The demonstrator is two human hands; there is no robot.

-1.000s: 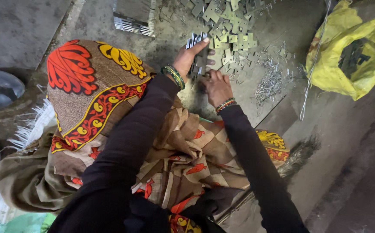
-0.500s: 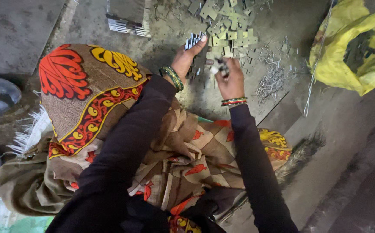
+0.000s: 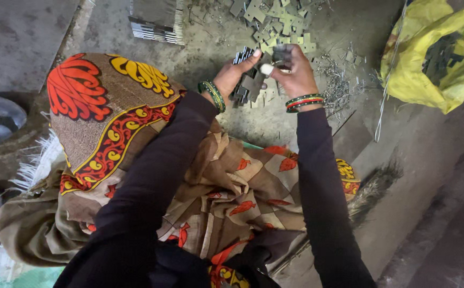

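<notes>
left hand (image 3: pixel 231 77) fingers clamp stack of metal plates (image 3: pixel 247 80); right hand (image 3: pixel 295 74) fingers pinch one plate (image 3: pixel 281 55) above stack.

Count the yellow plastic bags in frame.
1. The yellow plastic bag lies on the floor at upper right, beyond the right hand, open with dark contents showing. Its right part is cut off by the frame edge; others could lie out of view.

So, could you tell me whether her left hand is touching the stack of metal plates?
Touching: the head view shows the left hand gripping the stack of metal plates.
</notes>
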